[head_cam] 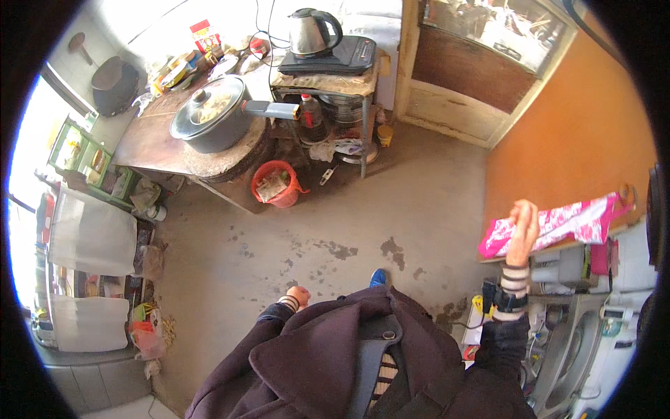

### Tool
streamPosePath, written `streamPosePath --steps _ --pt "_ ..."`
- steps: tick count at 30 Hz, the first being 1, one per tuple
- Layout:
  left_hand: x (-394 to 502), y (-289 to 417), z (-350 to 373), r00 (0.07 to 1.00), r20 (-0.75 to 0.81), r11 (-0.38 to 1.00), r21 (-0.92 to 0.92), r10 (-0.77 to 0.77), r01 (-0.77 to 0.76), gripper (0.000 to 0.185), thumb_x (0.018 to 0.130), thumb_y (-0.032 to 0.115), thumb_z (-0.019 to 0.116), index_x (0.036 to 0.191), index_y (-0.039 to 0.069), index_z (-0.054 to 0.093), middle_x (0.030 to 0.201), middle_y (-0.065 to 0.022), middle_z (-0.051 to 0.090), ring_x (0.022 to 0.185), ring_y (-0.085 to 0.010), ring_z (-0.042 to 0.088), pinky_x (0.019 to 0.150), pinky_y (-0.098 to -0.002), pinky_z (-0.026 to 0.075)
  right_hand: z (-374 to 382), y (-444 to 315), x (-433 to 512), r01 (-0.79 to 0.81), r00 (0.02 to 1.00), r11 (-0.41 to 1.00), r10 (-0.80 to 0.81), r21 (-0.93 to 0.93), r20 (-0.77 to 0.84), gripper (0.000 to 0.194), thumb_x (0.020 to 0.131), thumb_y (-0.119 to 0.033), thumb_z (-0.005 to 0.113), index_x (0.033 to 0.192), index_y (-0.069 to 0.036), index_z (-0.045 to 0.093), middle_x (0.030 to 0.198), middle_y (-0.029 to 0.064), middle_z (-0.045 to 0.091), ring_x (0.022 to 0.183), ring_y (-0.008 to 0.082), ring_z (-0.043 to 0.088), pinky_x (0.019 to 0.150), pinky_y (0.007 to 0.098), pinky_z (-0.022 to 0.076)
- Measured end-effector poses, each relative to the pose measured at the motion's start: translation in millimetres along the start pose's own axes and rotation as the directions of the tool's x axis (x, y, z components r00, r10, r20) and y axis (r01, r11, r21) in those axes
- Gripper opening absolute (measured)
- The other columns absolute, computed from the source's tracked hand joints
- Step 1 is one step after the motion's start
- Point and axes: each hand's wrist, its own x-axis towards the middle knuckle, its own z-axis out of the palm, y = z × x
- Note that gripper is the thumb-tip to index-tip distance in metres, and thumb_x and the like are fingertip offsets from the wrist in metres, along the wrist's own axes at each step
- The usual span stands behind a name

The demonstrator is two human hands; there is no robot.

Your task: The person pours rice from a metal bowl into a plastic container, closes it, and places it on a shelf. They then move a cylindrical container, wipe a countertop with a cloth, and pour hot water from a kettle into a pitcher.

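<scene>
My right hand (pixel 522 235) is raised at the right, its fingers curled, in front of a pink and white floral cloth (pixel 568 222). The cloth hangs against the orange wooden door (pixel 565 152). Whether my fingers touch or grip the cloth is hidden by the angle. A striped cuff and a black strap (pixel 510 299) circle my right wrist. My left hand (pixel 299 297) hangs low beside my dark coat (pixel 309 356), over the concrete floor. Its fingers are curled in, and nothing shows in them.
Ahead, a lidded pan (pixel 217 128) rests on a round stove top (pixel 230 160). An electric kettle (pixel 310 34) stands on an induction cooker (pixel 332 57). A red plastic basket (pixel 277 194) is on the floor (pixel 335 220), which has damp patches. Lower right is a metal sink (pixel 568 345).
</scene>
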Motion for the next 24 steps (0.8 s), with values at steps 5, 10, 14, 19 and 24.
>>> streamPosePath --steps 5,10,14,19,24 --pt "18 -6 -18 0.936 0.290 0.499 -0.792 -0.202 0.353 0.020 0.077 0.018 0.055 0.087 0.002 0.062 0.068 -0.0096 0.060 0.065 -0.0192 0.059 0.058 -0.0330 0.048 102 12 85 0.000 0.960 0.999 -0.009 0.032 0.281 0.021 0.091 -0.023 0.045 0.089 -0.004 0.052 0.070 -0.0018 0.046 0.057 0.0035 0.041 0.051 0.0163 0.0354" --pt "17 -32 -5 0.997 -0.075 0.999 -0.017 0.025 -0.027 0.026 0.068 0.027 0.055 0.081 0.006 0.064 0.080 -0.0100 0.065 0.080 -0.0284 0.061 0.075 -0.0350 0.049 202 13 153 0.087 0.897 0.991 -0.123 0.104 0.424 0.024 0.091 -0.026 0.044 0.089 -0.004 0.053 0.068 -0.0017 0.047 0.057 0.0042 0.042 0.052 0.0176 0.0368" --pt "44 -64 -8 0.950 0.098 0.756 -0.583 -0.298 0.297 0.031 0.069 0.028 0.060 0.090 0.006 0.064 0.086 -0.0134 0.064 0.085 -0.0278 0.060 0.076 -0.0353 0.047 276 18 192 0.109 0.865 0.982 -0.169 0.153 0.472 0.023 0.090 -0.026 0.046 0.093 -0.004 0.054 0.073 -0.0005 0.051 0.063 0.0052 0.046 0.058 0.0189 0.0401" --pt "87 -47 -81 0.980 -0.028 0.908 -0.382 -0.199 0.173 0.027 0.075 0.020 0.057 0.095 0.002 0.059 0.082 -0.0120 0.063 0.076 -0.0245 0.061 0.071 -0.0340 0.049 363 14 244 0.113 0.835 0.981 -0.181 0.161 0.519 0.025 0.088 -0.021 0.051 0.104 -0.002 0.054 0.086 0.0024 0.055 0.074 0.0079 0.052 0.068 0.0209 0.0447" --pt "126 4 -151 0.883 0.102 0.315 -0.910 -0.458 0.269 0.021 0.077 0.011 0.054 0.094 -0.002 0.054 0.067 -0.0106 0.058 0.054 -0.0211 0.057 0.048 -0.0331 0.049 440 27 297 0.262 0.807 0.955 -0.296 0.139 0.512 0.038 0.080 -0.020 0.062 0.111 -0.003 0.049 0.096 0.0074 0.053 0.085 0.0121 0.053 0.077 0.0252 0.0450"
